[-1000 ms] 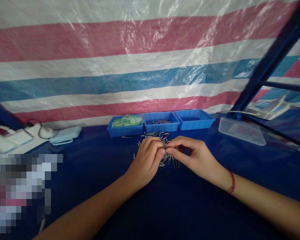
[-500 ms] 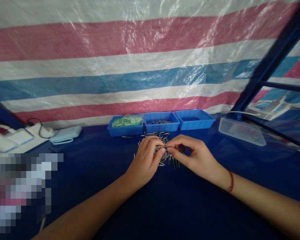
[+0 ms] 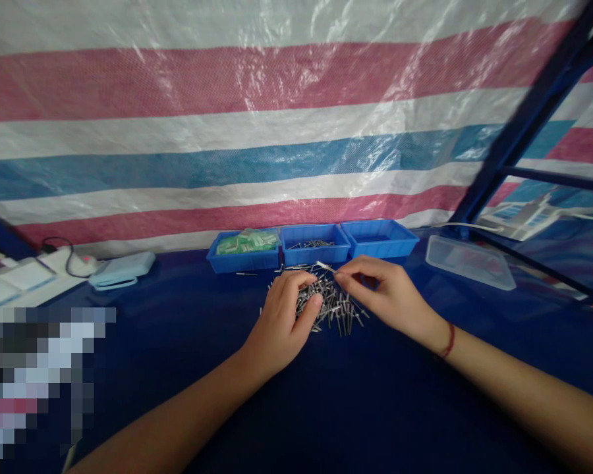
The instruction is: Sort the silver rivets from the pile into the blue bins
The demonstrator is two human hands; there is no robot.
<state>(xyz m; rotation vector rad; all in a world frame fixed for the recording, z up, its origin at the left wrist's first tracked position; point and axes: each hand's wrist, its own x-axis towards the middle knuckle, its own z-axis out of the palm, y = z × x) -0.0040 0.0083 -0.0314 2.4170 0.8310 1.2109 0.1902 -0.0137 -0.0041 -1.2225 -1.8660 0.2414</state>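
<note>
Far to the left of both hands, a white power strip lies on the blue table, with a light blue case just beside it. Beyond the left hand stands the left blue box, holding green packets, and a loose pin lies in front of that box. The left hand is open, its thumb apart from its curled fingers, over the left side of a pile of metal pins. The middle blue box, with more pins in it, stands beyond the pile. Between the hands, above the pile's far side, a single metal pin slants up to the left, its right end gripped between the thumb and fingers of the right hand. The right blue box stands beyond that hand. A red bracelet circles its wrist, and farther right lies a clear plastic lid.
</note>
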